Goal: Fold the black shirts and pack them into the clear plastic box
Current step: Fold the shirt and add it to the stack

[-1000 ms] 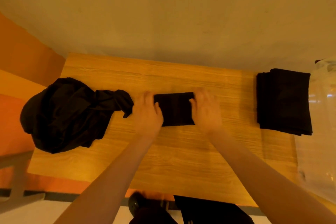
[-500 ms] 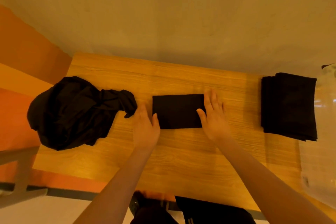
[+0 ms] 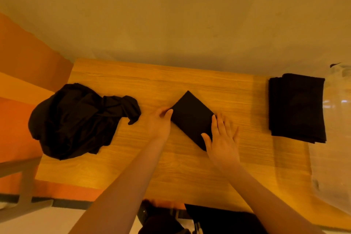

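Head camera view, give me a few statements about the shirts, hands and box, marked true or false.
1. The small folded shirt lies turned like a diamond on the wooden table. True.
2. The left hand touches its left corner. True.
3. The right hand is clenched in a fist. False: its fingers are spread flat at the shirt's lower right edge.
4. The stack of folded shirts lies left of the hands. False: it lies at the right, beside the clear plastic box.
5. The crumpled pile of shirts sits inside the box. False: it lies on the table's left end.
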A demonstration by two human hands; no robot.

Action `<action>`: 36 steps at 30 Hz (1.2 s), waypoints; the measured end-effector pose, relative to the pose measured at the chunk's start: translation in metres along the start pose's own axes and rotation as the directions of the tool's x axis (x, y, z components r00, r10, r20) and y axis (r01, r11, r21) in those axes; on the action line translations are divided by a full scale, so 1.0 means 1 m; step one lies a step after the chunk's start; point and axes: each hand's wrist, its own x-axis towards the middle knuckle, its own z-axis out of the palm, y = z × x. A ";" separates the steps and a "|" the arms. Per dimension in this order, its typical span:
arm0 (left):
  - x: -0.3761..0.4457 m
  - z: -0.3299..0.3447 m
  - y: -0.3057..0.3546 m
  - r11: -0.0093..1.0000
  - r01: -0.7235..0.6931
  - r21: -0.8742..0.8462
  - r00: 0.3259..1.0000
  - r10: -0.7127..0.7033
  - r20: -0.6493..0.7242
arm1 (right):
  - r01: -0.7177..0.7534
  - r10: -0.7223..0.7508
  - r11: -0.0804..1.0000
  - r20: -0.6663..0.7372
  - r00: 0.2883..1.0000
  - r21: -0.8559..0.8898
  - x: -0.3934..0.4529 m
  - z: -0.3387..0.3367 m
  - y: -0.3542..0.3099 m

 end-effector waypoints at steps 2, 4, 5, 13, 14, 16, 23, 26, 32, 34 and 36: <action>0.003 0.005 0.006 0.999 0.009 -0.049 0.995 -0.013 -0.097 | -0.013 0.012 0.999 0.013 1.000 0.040 -0.002 -0.013 0.002; -0.002 0.011 0.008 0.970 0.129 -0.208 0.978 -0.159 -0.138 | -0.007 0.010 0.985 -0.013 1.000 0.172 0.009 -0.025 0.005; -0.006 0.016 0.004 0.939 0.221 -0.265 0.964 -0.252 -0.089 | 0.000 0.008 0.974 -0.038 0.999 0.224 0.016 -0.028 0.007; -0.038 0.047 0.002 0.869 0.372 -0.327 0.916 -0.286 0.281 | 0.166 -0.160 0.967 -0.046 0.986 0.192 0.010 0.000 0.023; -0.037 0.049 0.004 0.861 0.370 -0.348 0.913 -0.269 0.306 | 0.153 -0.149 0.957 -0.036 0.988 0.246 0.005 0.001 0.024; -0.040 0.051 0.011 0.841 0.380 -0.386 0.903 -0.246 0.353 | 0.108 -0.099 0.917 -0.042 0.994 0.385 -0.008 0.002 0.024; -0.058 0.054 0.023 0.808 0.448 -0.383 0.793 -0.161 0.588 | -0.167 0.375 0.194 0.084 0.923 0.967 -0.039 -0.016 0.022; -0.072 0.051 0.022 0.796 0.509 -0.326 0.689 -0.150 0.709 | -0.185 0.334 -0.273 0.273 0.902 0.944 -0.055 -0.020 0.033; -0.102 0.059 0.016 0.848 0.485 -0.213 0.560 -0.114 0.820 | -0.180 0.331 -0.539 0.404 0.853 0.823 -0.101 -0.019 0.054; -0.111 0.070 0.014 0.866 0.472 -0.167 0.526 -0.124 0.842 | -0.104 0.475 -0.544 0.408 0.780 0.832 -0.113 -0.014 0.068; -0.121 0.087 0.011 0.890 0.441 -0.117 0.524 -0.149 0.839 | -0.059 0.606 -0.505 0.402 0.687 0.861 -0.125 -0.010 0.081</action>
